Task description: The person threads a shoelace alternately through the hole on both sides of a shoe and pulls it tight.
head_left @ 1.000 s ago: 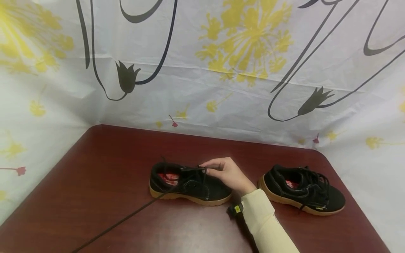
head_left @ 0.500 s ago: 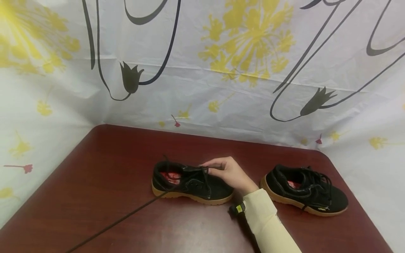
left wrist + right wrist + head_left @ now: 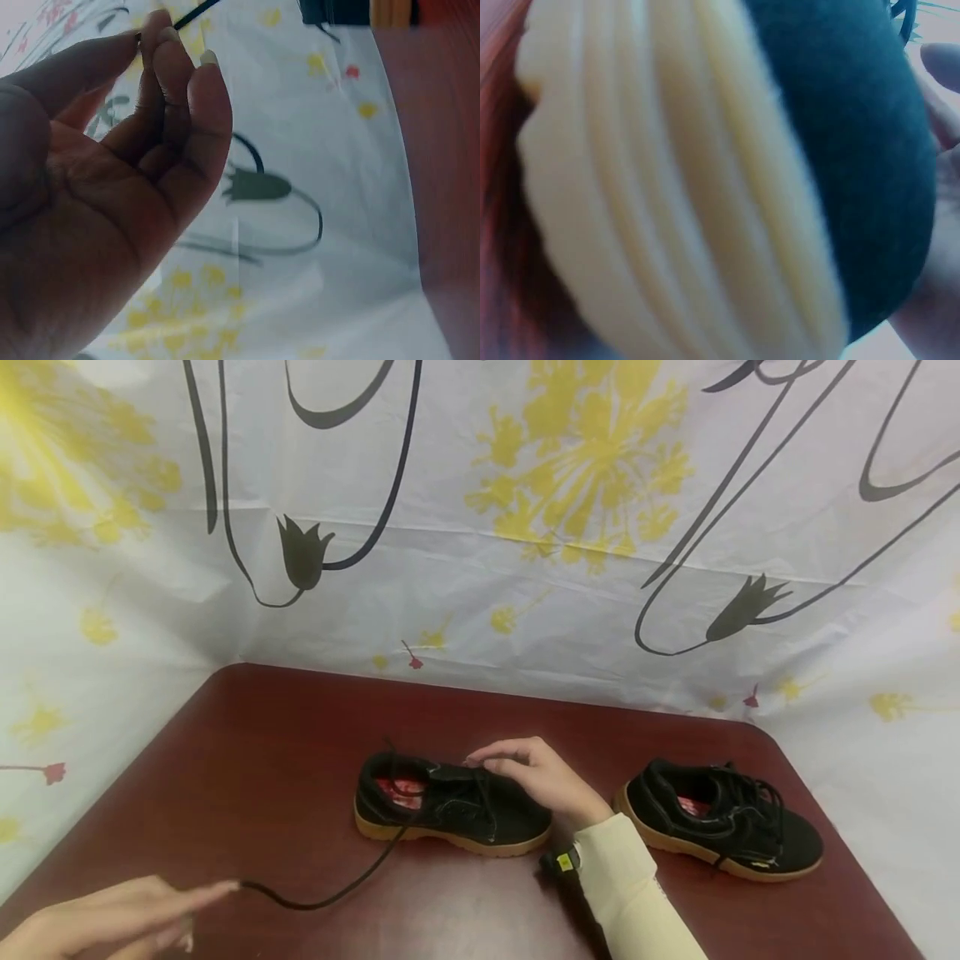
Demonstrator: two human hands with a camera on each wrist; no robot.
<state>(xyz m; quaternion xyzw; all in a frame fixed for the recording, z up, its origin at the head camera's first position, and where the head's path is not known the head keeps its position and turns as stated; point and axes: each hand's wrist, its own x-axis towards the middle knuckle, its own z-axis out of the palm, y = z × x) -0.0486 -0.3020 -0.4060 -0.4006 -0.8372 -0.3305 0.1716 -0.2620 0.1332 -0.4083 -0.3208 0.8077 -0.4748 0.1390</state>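
Note:
A black lace-up shoe (image 3: 517, 814) with a tan sole and red insole stands mid-table, toe to the right. My right hand (image 3: 551, 781) reaches over it from the right, thumb and fingertips pinching at the shoelace on top. The toe and ridged sole (image 3: 682, 180) fill most of the right wrist view, hiding much of that hand. At lower left my left hand (image 3: 112, 914) pinches the end of the long dark shoelace (image 3: 322, 906), which sags in a curve from the shoe. The left wrist view shows the lace (image 3: 196, 13) leaving the fingertips.
A second black shoe (image 3: 795, 835), its lace threaded across the front, stands at the right of the reddish-brown table (image 3: 247, 760). A white patterned sheet (image 3: 420, 585) walls the back and sides. A black wrist device (image 3: 558, 860) sits by my right cuff.
My left hand has come into view at lower left with the lace end. The lace, pulled straight before, now hangs slack. My right hand stays over the shoe.

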